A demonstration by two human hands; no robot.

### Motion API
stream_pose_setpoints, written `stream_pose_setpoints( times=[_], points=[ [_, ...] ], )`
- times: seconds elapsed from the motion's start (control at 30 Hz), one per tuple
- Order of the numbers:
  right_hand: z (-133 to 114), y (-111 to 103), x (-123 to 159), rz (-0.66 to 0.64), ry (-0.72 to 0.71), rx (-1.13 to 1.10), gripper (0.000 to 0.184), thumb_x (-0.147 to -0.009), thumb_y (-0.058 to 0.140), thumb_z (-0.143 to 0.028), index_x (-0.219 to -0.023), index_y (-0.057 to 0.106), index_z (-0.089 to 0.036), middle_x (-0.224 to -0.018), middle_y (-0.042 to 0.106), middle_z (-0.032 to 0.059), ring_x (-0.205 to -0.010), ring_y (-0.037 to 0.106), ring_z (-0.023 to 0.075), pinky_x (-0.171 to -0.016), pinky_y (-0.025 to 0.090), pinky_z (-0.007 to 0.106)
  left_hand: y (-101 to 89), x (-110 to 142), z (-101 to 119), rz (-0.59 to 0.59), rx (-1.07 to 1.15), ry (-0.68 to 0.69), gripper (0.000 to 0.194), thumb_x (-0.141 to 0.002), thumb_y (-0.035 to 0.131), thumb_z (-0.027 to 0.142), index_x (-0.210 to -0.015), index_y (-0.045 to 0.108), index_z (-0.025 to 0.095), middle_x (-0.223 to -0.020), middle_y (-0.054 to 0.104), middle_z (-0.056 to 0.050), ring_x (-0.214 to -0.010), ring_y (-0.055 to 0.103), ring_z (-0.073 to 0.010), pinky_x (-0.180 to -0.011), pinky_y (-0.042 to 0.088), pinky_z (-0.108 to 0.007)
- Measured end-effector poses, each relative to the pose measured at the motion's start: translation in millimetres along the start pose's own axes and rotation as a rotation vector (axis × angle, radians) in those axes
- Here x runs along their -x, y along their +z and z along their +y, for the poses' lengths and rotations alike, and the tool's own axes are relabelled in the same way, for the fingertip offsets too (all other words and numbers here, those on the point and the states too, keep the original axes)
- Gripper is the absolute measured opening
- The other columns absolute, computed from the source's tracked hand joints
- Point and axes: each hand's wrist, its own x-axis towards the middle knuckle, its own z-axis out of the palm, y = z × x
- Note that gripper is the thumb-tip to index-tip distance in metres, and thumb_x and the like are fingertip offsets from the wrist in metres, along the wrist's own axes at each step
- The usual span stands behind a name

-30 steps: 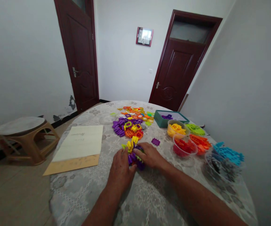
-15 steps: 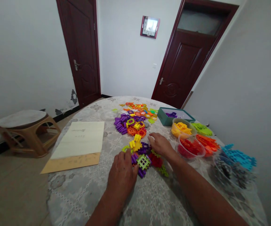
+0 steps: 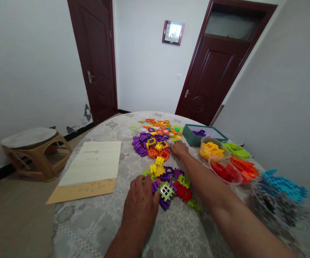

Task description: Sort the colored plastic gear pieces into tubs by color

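My left hand [image 3: 141, 197] rests at the left edge of a near cluster of plastic building pieces, its thumb and fingers around purple pieces [image 3: 155, 186]. Beside the thumb is a light green square lattice piece [image 3: 167, 191]. The cluster also has a yellow piece [image 3: 159, 170], a red piece [image 3: 183, 192] and a green piece [image 3: 184, 181]. Farther forward, my right hand [image 3: 179, 148] is at the right side of the larger pile, by orange lattice pieces [image 3: 155, 153]. Its fingers are bent together and their tips are hidden, so I cannot make out what they hold.
On the right stand a green box [image 3: 189, 138] with purple pieces and tubs of yellow pieces [image 3: 212, 149], red pieces [image 3: 225, 172] and grey pieces [image 3: 281, 206]. Blue pieces [image 3: 285, 184] lie there too. Paper sheets [image 3: 93, 161] lie left; a stool [image 3: 38, 154] stands beyond.
My right hand has moved forward from the near cluster to the larger pile, uncovering purple and green pieces. My left hand stays at the near cluster. The view has shifted slightly.
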Motion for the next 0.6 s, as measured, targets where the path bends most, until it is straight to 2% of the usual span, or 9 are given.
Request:
stream_pose_setpoints(
  times=[0.13, 0.27, 0.47, 0.6],
  points=[
    [2, 4, 17, 0.005, 0.010, 0.018, 0.063, -0.107, 0.033, -0.054, -0.144, 0.057, -0.009, -0.147, 0.055, 0.0272, -0.136, 0.055, 0.0392, -0.108, 0.047, 0.049, 0.2, 0, 0, -0.004, 0.000, 0.009, 0.046, -0.091, 0.070, 0.026, -0.135, 0.058, 0.016, -0.135, 0.060, -0.016, -0.126, 0.056, -0.0327, -0.109, 0.050, -0.050],
    [9, -1, 55, -0.016, -0.040, 0.045, 0.062, -0.104, 0.042, -0.056, -0.141, 0.059, -0.009, -0.143, 0.058, 0.0280, -0.132, 0.057, 0.0399, -0.106, 0.048, 0.049, -0.8, 0, 1, -0.022, 0.005, 0.011, 0.049, -0.091, 0.071, 0.026, -0.136, 0.058, 0.014, -0.136, 0.060, -0.017, -0.129, 0.055, -0.0333, -0.111, 0.049, -0.050],
    [25, -12, 131, -0.060, -0.261, 0.147, 0.054, -0.106, 0.037, -0.053, -0.128, 0.068, -0.015, -0.130, 0.065, 0.0254, -0.121, 0.064, 0.0375, -0.097, 0.052, 0.046, -1.0, 1, -1, 0.016, 0.018, 0.038, 0.048, -0.090, 0.071, 0.028, -0.134, 0.060, 0.013, -0.136, 0.061, -0.018, -0.130, 0.056, -0.0328, -0.114, 0.048, -0.049],
    [32, -26, 165, -0.106, -0.349, 0.169, 0.048, -0.106, 0.037, -0.052, -0.118, 0.072, -0.020, -0.121, 0.071, 0.0212, -0.110, 0.069, 0.0338, -0.088, 0.052, 0.042, -0.5, 3, -1, 0.032, 0.022, 0.051, 0.049, -0.092, 0.071, 0.032, -0.135, 0.061, 0.011, -0.137, 0.061, -0.020, -0.131, 0.056, -0.0342, -0.114, 0.048, -0.051]
  ],
)
